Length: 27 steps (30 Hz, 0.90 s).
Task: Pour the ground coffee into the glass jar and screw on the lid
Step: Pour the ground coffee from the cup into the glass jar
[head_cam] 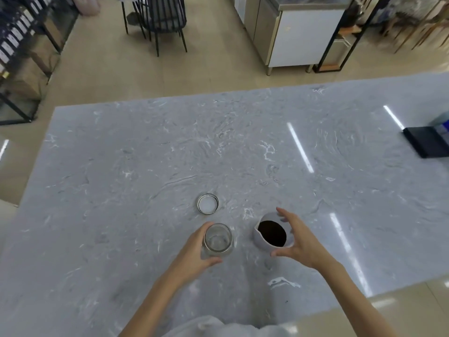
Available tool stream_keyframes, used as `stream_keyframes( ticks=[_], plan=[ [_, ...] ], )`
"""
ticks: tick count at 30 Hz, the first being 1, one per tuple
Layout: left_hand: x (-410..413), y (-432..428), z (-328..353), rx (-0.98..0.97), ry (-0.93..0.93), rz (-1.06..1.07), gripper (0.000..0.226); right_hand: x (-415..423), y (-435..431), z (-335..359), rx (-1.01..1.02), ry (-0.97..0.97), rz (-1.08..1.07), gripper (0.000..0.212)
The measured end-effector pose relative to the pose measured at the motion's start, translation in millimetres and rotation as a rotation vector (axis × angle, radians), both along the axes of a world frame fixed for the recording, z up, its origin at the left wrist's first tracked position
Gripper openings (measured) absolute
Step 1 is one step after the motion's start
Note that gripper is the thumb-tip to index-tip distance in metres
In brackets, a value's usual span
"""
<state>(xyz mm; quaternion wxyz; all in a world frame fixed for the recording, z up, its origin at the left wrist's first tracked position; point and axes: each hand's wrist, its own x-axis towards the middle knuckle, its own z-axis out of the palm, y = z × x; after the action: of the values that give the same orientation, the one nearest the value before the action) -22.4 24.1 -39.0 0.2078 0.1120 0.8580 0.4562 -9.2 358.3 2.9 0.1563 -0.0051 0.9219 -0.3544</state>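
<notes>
An empty clear glass jar point(218, 240) stands upright on the grey marbled table point(170, 154), its mouth uncovered. My left hand point(194, 251) curls around its left and near side, fingers touching the glass. To its right stands a white cup with a spout point(261, 235), holding dark ground coffee point(272, 233). My right hand point(297, 242) is spread around the cup's right side, thumb near the front, fingers by the far rim, seemingly not closed on it. The metal lid point(208, 203) lies inside up just beyond the jar.
A dark flat device point(426, 144) lies at the table's right edge. Beyond the table's far edge are a black wire chair point(160, 18), a steel cabinet point(296, 32) and shelving point(21, 45) at left. The table's near edge runs low at right.
</notes>
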Motion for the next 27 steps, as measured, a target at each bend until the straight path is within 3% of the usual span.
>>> stream_keyframes(
  ticks=[6,15,22,27],
  plan=[
    [3.4,7.4,5.4,0.026,-0.044,0.058,0.089,1.0,0.6,-11.1,-0.128,0.050,-0.072,0.086],
    [6.1,7.5,4.5,0.028,-0.041,0.081,0.086,-11.6,-5.5,-8.5,0.153,0.098,0.118,0.089],
    [6.4,8.2,-0.7,0.025,-0.044,0.115,0.087,-7.8,-3.8,-9.6,0.031,0.187,0.109,0.073],
    [8.0,7.6,-3.0,0.024,-0.035,0.126,0.087,-5.4,-7.7,-10.6,0.067,0.203,0.106,0.064]
  ],
)
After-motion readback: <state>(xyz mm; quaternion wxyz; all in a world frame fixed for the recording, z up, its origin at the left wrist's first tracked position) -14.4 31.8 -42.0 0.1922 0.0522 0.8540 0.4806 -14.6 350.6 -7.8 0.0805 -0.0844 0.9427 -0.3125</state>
